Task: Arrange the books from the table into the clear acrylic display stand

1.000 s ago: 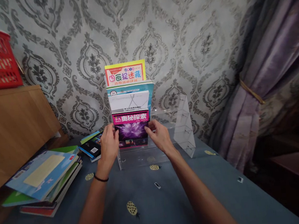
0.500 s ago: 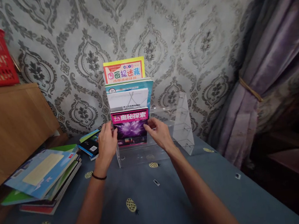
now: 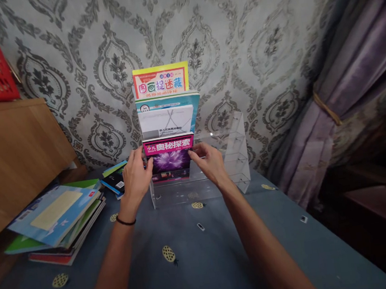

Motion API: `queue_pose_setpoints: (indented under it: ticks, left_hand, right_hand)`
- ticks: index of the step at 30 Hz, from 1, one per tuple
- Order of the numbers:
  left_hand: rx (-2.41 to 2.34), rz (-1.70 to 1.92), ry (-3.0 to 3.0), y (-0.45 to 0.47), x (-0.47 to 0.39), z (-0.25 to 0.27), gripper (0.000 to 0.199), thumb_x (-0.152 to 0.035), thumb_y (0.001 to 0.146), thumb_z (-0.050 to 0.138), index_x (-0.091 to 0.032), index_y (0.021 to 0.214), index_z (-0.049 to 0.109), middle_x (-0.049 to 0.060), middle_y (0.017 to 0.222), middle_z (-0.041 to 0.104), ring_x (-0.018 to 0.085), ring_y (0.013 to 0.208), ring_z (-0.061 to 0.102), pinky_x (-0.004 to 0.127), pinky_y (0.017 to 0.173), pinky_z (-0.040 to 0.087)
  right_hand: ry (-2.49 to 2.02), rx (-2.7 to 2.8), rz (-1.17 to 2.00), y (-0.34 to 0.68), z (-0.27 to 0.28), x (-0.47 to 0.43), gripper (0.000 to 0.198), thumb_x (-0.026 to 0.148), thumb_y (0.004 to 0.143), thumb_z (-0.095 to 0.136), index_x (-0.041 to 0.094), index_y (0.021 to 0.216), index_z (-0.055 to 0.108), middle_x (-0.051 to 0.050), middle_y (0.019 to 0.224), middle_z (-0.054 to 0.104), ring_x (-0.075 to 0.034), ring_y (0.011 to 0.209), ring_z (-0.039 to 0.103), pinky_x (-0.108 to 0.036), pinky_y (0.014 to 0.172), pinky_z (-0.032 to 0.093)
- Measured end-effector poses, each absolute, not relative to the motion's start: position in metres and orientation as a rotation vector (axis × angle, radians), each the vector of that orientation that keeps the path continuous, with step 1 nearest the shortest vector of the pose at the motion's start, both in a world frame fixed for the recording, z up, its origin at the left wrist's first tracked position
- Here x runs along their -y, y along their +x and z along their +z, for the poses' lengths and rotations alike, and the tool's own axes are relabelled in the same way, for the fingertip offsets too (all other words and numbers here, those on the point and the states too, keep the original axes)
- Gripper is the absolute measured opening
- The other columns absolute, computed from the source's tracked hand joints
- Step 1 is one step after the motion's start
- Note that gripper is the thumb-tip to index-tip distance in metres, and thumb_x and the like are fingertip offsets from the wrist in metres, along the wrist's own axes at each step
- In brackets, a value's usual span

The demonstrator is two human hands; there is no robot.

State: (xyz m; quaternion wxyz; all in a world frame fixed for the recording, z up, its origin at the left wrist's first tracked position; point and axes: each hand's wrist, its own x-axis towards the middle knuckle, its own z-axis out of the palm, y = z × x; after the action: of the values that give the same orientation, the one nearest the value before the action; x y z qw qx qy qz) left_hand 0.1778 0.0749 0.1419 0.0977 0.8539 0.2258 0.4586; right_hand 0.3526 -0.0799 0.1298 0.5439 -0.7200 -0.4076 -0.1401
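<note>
Magenta bk (image 3: 170, 160) now sits a touch lower against the white bk (image 3: 155, 123) behind it than 1 s ago: a bit more of the white cover's text shows. Rest of the shift looks like camera tilt.

Pos'n: magenta bk upright, leaning back slightly, in the front part of the clear rack (image 3: 237, 153), L end, w/ the white, teal (image 3: 166, 101) & yellow (image 3: 160, 80) bks stepped up behind. Its lower strip seems to show thru the clear front panel; can't tell if fully seated.

Both hands partly closed on its side edges: left hand (image 3: 136, 177) w/ thumb at L edge, right hand (image 3: 209, 161) w/ thumb at R edge, fingers curled. Tips behind cover hidden.

To do it well: lower both sides evenly, wrists level, so the bk doesn't skew & jam. Light grip only; a squeeze could bow the cover. Keep it off the white bk's face, & don't push the rack back along the bench (image 3: 208, 264). Let go only once the bottom edge feels supported, thumbs last.
</note>
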Motion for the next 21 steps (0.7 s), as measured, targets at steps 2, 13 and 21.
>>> queue_pose_setpoints:
  ticks: [2, 13, 21]
  left_hand:
    - [-0.656, 1.374, 2.517, 0.1783, -0.0753, 0.1409, 0.038, -0.022, 0.090, 0.059, -0.016, 0.127, 0.055, 0.010, 0.110, 0.065, 0.023, 0.090, 0.066, 0.035, 0.082, 0.052]
    - [-0.691, 1.251, 2.550, 0.1808, -0.0792, 0.1345, 0.011, -0.028, 0.096, 0.051, -0.020, 0.098, 0.057, 0.005, 0.091, 0.068, 0.021, 0.082, 0.065, 0.030, 0.076, 0.047]
    - [-0.627, 1.259, 2.430, 0.1805, -0.0795, 0.1353, 0.016, -0.031, 0.098, 0.045, -0.021, 0.093, 0.056, 0.003, 0.080, 0.066, 0.020, 0.077, 0.065, 0.027, 0.069, 0.045]
  right_hand:
    - [-1.712, 0.962, -0.346, 0.3524, 0.1296, 0.0794, 0.025, 0.046, 0.081, 0.060, 0.022, 0.085, 0.066, -0.004, 0.071, 0.071, -0.021, 0.066, 0.065, -0.033, 0.062, 0.045]
    - [-1.808, 1.005, -0.229, 0.3563, 0.1237, 0.0761, 0.025, 0.043, 0.084, 0.057, 0.020, 0.083, 0.065, -0.004, 0.069, 0.069, -0.021, 0.067, 0.064, -0.031, 0.061, 0.043]
    - [-1.798, 1.009, -0.208, 0.3526, 0.1265, 0.0769, 0.022, 0.040, 0.086, 0.056, 0.020, 0.081, 0.063, -0.004, 0.067, 0.067, -0.021, 0.066, 0.065, -0.031, 0.062, 0.043]
